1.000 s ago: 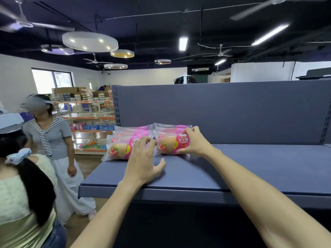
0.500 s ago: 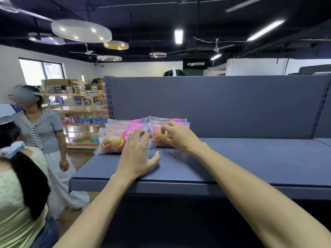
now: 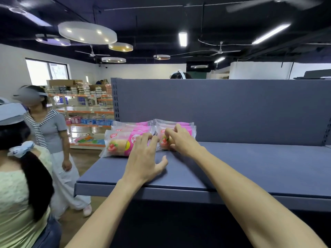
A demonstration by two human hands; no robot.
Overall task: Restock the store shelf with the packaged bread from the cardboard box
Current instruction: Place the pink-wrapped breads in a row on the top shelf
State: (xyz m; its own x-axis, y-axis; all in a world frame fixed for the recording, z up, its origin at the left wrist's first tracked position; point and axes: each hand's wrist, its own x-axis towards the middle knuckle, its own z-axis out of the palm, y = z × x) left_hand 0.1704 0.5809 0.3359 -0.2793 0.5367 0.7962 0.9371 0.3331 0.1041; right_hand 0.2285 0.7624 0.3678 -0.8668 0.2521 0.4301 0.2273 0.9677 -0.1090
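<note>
left hand (image 3: 143, 161): relaxed, fingers touching front-left bread pack (image 3: 118, 144) | right hand (image 3: 180, 141): pinching front-right bread pack (image 3: 163, 140) | packs: on blue shelf (image 3: 250, 163), left end

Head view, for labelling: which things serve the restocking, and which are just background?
Job: bread packs, shelf, left hand, right hand.
Background: far shelves, two bystanders, ceiling lamps.

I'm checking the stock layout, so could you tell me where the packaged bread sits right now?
In the head view, the packaged bread lies at the shelf's left end against the back panel, under both hands' fingertips.
</note>
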